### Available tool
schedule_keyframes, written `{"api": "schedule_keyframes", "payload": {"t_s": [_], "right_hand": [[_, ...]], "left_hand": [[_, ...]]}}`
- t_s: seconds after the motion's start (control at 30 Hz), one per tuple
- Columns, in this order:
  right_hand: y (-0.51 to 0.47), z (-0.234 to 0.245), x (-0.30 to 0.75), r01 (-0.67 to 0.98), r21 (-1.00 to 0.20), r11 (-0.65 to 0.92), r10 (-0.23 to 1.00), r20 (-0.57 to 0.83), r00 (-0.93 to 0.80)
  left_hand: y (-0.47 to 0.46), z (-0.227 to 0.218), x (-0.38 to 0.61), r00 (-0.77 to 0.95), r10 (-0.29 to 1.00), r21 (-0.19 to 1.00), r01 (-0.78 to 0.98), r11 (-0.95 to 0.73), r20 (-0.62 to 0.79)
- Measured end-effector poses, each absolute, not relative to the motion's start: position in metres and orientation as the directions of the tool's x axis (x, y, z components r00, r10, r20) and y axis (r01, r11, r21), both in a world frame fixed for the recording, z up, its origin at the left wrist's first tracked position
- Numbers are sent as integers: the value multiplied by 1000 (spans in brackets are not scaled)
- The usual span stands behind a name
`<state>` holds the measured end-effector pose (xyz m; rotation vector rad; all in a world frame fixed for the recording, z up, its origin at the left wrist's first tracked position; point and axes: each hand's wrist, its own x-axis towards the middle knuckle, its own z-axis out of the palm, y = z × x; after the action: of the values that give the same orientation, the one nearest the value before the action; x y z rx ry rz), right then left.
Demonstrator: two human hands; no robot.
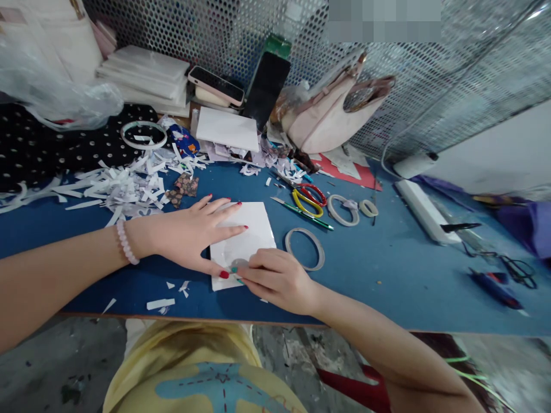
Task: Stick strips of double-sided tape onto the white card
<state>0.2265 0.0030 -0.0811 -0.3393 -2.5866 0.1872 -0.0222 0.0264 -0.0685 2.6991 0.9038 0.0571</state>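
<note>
My left hand [189, 232] lies flat on the left part of a white square sheet or board [253, 223], its fingers spread. My right hand [279, 278] is pinched closed over the lower edge of this white piece, close to my left thumb. Teal spots show at the right fingertips, but what they pinch, if anything, is too small to make out. A roll of clear tape [319, 252] lies flat on the table just right of the white piece. Beyond it are a green pen-like tool [307, 215] and yellow-and-red-handled scissors [318, 198].
Paper strips [124, 183] heap up at the left, with scraps [160, 304] near the front edge. Two more tape rolls, one a ring [353, 218], lie beyond. A phone [217, 83], stacked white pieces [146, 71] and a pale handbag [316, 123] line the back. A power strip [424, 209] is right.
</note>
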Motion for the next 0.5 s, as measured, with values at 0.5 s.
{"api": "schedule_keyframes", "payload": {"t_s": [0.5], "right_hand": [[3, -81, 227, 199, -203, 959, 274, 471, -838]], "left_hand": [[25, -65, -21, 800, 591, 272, 593, -758, -100]]}}
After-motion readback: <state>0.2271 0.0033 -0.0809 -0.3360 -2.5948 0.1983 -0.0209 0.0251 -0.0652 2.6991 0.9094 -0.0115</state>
